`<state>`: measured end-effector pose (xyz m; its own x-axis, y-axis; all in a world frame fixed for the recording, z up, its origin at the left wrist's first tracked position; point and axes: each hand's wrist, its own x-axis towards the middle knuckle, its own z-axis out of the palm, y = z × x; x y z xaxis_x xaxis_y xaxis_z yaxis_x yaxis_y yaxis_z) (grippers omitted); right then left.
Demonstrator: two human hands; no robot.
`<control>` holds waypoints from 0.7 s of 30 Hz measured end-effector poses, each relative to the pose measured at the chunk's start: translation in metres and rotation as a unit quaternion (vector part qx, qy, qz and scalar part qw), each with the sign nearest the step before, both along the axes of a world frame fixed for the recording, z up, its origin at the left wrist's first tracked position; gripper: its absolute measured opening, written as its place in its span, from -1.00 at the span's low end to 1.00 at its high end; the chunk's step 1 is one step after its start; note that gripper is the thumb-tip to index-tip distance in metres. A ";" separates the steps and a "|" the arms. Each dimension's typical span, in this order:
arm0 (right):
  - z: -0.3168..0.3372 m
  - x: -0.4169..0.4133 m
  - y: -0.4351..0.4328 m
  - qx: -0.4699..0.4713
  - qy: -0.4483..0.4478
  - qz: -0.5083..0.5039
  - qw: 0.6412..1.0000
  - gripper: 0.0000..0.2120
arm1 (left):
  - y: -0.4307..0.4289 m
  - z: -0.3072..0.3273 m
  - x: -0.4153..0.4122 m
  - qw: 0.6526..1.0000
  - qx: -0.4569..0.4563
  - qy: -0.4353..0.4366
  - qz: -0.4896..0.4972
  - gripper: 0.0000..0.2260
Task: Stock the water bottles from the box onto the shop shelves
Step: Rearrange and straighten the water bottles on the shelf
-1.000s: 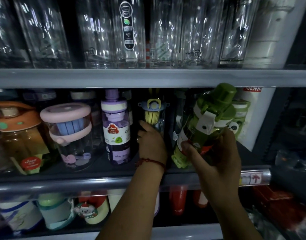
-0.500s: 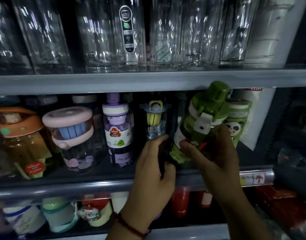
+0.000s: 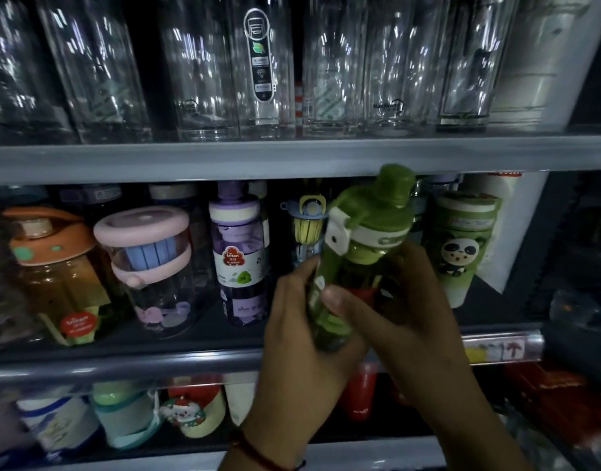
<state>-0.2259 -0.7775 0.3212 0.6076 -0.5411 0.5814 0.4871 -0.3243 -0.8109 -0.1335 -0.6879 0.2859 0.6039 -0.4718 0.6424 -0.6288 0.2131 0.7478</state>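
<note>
Green flip-lid bottle [image 3: 360,256] tilted, not yet seated on mid shelf [image 3: 122,366]; L hand [image 3: 302,338] and R hand [image 3: 408,321]: grip curled round body. Shelf mostly stocked; box unseen.

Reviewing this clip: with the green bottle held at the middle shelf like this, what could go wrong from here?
1. The left hand and right hand hold the green bottle tilted, its cap close under the upper shelf edge; pushed in like this, it may catch there.
2. The slot beside the panda bottle looks tight; that bottle or the yellow-capped bottle could get knocked over.
</note>
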 end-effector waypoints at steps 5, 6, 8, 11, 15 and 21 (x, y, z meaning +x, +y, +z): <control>0.005 -0.012 -0.014 0.036 0.002 0.085 0.996 -0.54 | 0.010 0.004 0.012 0.982 0.047 0.090 -0.159 -0.39; 0.004 -0.013 -0.016 0.043 0.002 0.091 0.995 -0.55 | 0.011 0.002 0.014 0.978 0.055 0.102 -0.174 -0.40; 0.000 -0.012 -0.020 0.047 0.000 0.099 0.994 -0.55 | 0.013 0.000 0.015 0.970 0.071 0.125 -0.195 -0.41; -0.005 -0.013 -0.024 0.035 0.011 0.108 0.993 -0.53 | 0.018 -0.002 0.018 0.959 0.092 0.147 -0.223 -0.40; -0.003 -0.019 -0.026 0.039 0.065 0.155 0.985 -0.56 | 0.028 -0.008 0.022 0.959 0.114 0.136 -0.223 -0.33; 0.003 -0.008 -0.026 0.071 0.106 0.092 0.988 -0.69 | 0.036 -0.006 0.020 0.952 0.113 0.160 -0.236 -0.33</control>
<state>-0.2343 -0.8035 0.3245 0.8032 -0.4765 0.3575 0.3421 -0.1224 -0.9317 -0.1135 -0.6521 0.2802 0.4385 -0.8428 0.3121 -0.2358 0.2272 0.9449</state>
